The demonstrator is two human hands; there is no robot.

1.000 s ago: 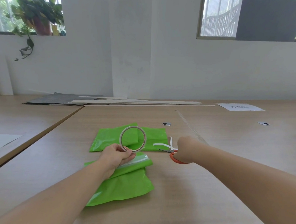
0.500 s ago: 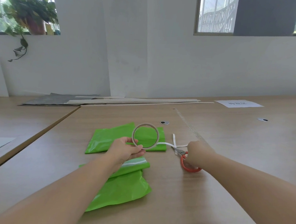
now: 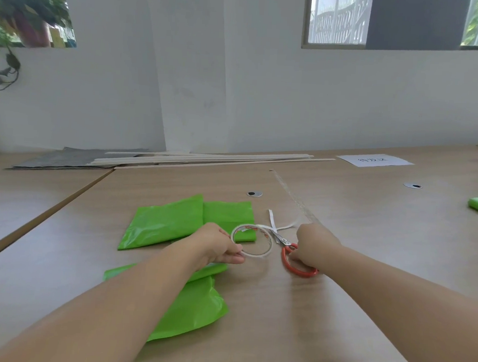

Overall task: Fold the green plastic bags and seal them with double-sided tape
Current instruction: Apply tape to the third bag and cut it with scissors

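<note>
the left hand (image 3: 217,247) pinches the tape roll (image 3: 255,256) by its rim, low over the table (image 3: 336,315), so a strip can be pulled out. the right hand (image 3: 316,248) grips the red scissors (image 3: 284,259) just beside it, likely to cut the strip. the far green bag (image 3: 178,223) lies behind the roll. the near green bag (image 3: 195,307) lies under the left arm, waiting for tape.

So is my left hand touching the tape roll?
Touching. The head view shows the left hand pinching the tape roll by its near rim.
</note>
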